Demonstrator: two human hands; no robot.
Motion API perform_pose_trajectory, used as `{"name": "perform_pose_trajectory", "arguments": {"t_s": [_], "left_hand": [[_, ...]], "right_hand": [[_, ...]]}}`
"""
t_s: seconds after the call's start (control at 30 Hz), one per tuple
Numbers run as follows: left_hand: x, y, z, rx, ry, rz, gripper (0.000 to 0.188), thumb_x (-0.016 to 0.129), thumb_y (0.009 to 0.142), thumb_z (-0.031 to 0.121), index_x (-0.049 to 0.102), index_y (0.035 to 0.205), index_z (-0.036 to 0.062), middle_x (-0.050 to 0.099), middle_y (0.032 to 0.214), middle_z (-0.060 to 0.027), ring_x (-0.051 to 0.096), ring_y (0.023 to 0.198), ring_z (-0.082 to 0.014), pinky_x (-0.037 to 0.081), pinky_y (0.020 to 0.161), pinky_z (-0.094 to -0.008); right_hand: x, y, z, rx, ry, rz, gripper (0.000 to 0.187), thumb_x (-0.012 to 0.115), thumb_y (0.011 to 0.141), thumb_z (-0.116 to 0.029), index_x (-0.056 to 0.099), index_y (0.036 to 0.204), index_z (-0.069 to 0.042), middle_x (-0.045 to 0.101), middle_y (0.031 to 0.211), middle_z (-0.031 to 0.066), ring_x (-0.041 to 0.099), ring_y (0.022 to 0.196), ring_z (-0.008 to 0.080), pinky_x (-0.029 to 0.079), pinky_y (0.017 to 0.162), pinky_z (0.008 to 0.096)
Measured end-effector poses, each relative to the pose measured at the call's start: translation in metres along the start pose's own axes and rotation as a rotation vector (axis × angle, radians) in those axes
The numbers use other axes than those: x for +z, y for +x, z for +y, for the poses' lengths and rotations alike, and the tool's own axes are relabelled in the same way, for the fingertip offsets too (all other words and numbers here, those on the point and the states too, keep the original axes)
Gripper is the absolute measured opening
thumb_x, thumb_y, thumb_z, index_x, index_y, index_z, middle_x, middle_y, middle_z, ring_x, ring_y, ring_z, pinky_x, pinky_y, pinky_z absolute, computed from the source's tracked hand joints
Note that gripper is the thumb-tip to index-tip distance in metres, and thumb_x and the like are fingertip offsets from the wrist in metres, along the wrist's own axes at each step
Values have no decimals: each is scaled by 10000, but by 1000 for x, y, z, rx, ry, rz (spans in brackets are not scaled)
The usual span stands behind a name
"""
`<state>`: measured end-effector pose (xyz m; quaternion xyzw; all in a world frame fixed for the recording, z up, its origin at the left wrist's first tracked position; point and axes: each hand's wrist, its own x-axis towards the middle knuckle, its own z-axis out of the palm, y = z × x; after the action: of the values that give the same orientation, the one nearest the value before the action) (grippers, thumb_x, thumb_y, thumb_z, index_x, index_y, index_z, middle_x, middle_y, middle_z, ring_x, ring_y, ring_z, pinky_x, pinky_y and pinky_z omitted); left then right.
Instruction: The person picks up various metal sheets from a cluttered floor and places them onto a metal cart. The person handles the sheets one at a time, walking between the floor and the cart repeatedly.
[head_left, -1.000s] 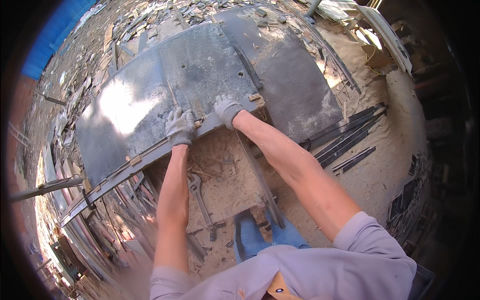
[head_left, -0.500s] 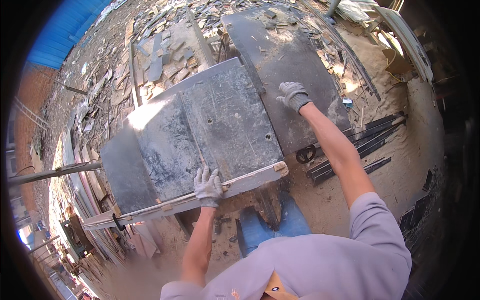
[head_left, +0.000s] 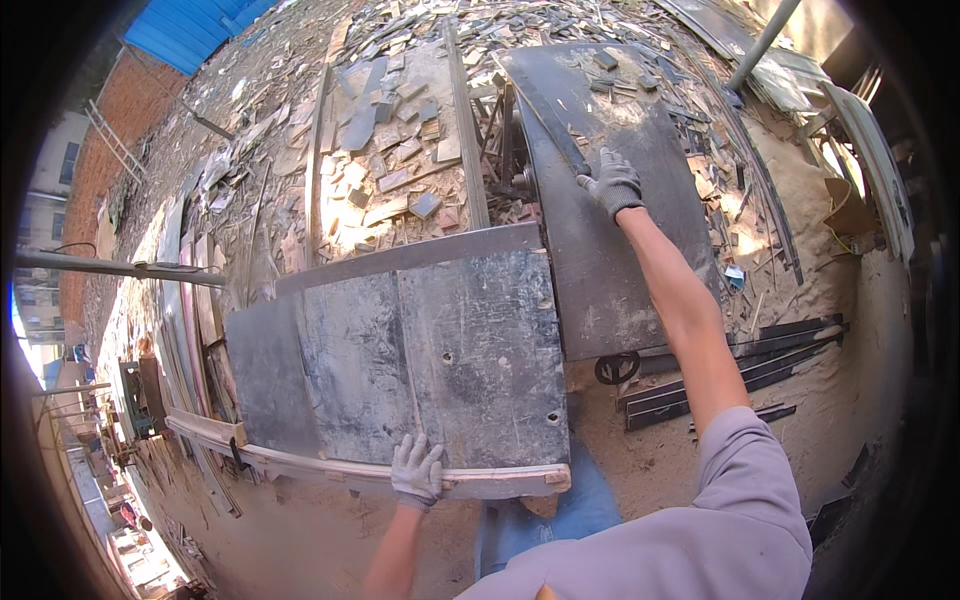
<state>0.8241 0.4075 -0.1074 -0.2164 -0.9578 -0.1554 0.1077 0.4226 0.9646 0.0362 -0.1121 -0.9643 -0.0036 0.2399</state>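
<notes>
My left hand (head_left: 416,470), in a grey glove, lies with its fingers over the pale wooden near edge of a stained, dark panel stack (head_left: 475,350). The palm side is hidden against that edge. My right hand (head_left: 614,184), also gloved, reaches forward over a dark, dusty sheet (head_left: 625,270) on the right. Its thumb and fingers close around the near end of a narrow dark strip (head_left: 548,115), which slants across the sheet's far left part. The exact finger contact is small and partly hidden.
A black handwheel (head_left: 617,368) sits below the right sheet's near edge. Long dark bars (head_left: 735,370) lie on sandy ground to the right. Scrap offcuts (head_left: 400,170) litter the ground beyond, around two long beams. A horizontal pole (head_left: 120,266) juts in from the left.
My right hand has come to the strip's near end, and the strip has swung rightward onto the sheet. My left hand stays on the panel edge. The view has shifted.
</notes>
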Motion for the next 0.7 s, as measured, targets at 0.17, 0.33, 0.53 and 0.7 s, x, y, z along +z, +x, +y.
{"name": "perform_pose_trajectory", "arguments": {"t_s": [0.17, 0.33, 0.53, 0.7], "left_hand": [[-5, -17, 5, -44, 9, -42, 347, 597, 853, 288, 747, 1150, 188, 613, 1351, -143, 508, 1295, -423, 395, 1085, -602], [-15, -28, -11, -116, -41, -98, 354, 602, 883, 341, 733, 1194, 232, 561, 1448, -96, 445, 1386, -360, 330, 1136, -597], [0, -45, -29, -150, -9, -140, 372, 593, 892, 358, 725, 1221, 247, 563, 1458, -81, 423, 1410, -342, 289, 1165, -569], [-12, -32, -31, -92, -42, -144, 359, 577, 921, 365, 724, 1226, 245, 567, 1454, -86, 424, 1404, -335, 294, 1167, -524]], "right_hand": [[12, 36, -33, 64, 153, -228, 594, 743, 812, -424, 626, 1245, -34, 684, 1139, 243, 640, 1102, 420, 512, 935, 483], [-31, -71, 23, 472, 1464, -469, 432, 680, 966, -110, 548, 1348, 43, 698, 1033, 107, 659, 792, 107, 524, 620, 196], [-166, -192, -88, 362, 1627, -548, 389, 638, 973, -44, 579, 1349, 40, 699, 1084, 154, 671, 869, 193, 562, 706, 255], [-200, -145, -254, 103, 1715, -548, 576, 623, 1017, -289, 458, 1439, 67, 652, 1254, 189, 639, 1146, 227, 521, 972, 324]]}}
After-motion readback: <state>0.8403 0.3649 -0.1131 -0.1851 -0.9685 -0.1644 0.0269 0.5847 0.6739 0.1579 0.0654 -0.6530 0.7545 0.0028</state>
